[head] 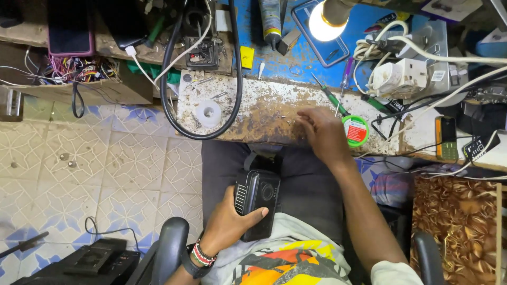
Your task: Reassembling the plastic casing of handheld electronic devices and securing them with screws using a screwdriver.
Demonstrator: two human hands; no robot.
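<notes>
One black cable loop (174, 113) and one white tape roll (209, 112) lie on the left of the worn workbench (259, 113). One black handheld device (257, 203) rests on the lap; the left hand (229, 221) grips it, thumb across its lower face, fingers wrapped behind its left edge. The right hand (323, 134) reaches over several small screws (288, 120) (count unclear), fingers bent, grip not discernible. Two screwdrivers (332, 97) and one round green-rimmed tin (355, 130) lie just beside it.
</notes>
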